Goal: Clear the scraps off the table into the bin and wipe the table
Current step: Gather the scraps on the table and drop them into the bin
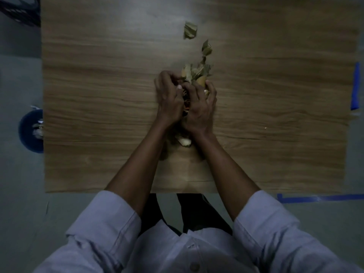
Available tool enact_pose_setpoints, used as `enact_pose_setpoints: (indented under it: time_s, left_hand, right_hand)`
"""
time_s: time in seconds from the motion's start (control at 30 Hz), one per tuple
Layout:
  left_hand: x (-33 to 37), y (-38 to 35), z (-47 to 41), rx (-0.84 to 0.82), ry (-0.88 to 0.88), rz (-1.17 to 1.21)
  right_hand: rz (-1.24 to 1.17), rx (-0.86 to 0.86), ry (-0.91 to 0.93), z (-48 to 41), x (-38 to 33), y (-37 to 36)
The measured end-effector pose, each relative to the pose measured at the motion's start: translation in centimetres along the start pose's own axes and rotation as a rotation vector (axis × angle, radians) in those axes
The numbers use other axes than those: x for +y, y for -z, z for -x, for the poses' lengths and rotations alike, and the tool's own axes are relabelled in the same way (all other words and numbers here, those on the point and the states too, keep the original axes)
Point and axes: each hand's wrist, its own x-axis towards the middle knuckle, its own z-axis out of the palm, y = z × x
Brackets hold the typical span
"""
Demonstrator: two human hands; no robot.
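The bin stands on the floor at the table's left edge. At the table's middle your left hand and right hand curl their fingers round the scrap heap; squeeze it tight before lifting. Stray leaves toward the table's far edge will likely need a second pass

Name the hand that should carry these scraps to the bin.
Left hand, probably: the blue bin stands beyond the table's left edge, on its side. The right hand, also gripping scraps, would cross over.
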Motion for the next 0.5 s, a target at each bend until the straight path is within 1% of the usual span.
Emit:
enact_pose_setpoints:
  time_s: [0.07, 0.17, 0.27, 0.33, 0.43, 0.5]
  left_hand:
    - [-0.3, 0.2, 0.1, 0.116, 0.023, 0.014]
    - [0.2, 0.4, 2.0, 0.274, 0.097, 0.149]
    - [0.9, 0.2, 6.0, 0.393, 0.133, 0.153]
    - [1.4, -0.1, 9.2, 0.365, 0.161, 0.090]
    - [1.5, -0.9, 12.9, 0.183, 0.111, -0.178]
    - [0.8, -1.9, 13.8, 0.079, 0.046, -0.378]
  right_hand:
    - [0.025, 0.030, 0.078, -0.5, 0.2, -0.2]
    - [0.112, 0.107, 0.125, -1.6, -0.2, 0.1]
    - [0.182, 0.122, 0.152, -2.8, -0.6, 0.3]
    - [0.194, 0.126, 0.159, -3.5, -0.7, 0.6]
    - [0.169, 0.085, 0.192, -4.5, -0.6, 1.3]
    - [0.075, 0.067, 0.170, -5.1, 0.0, 2.2]
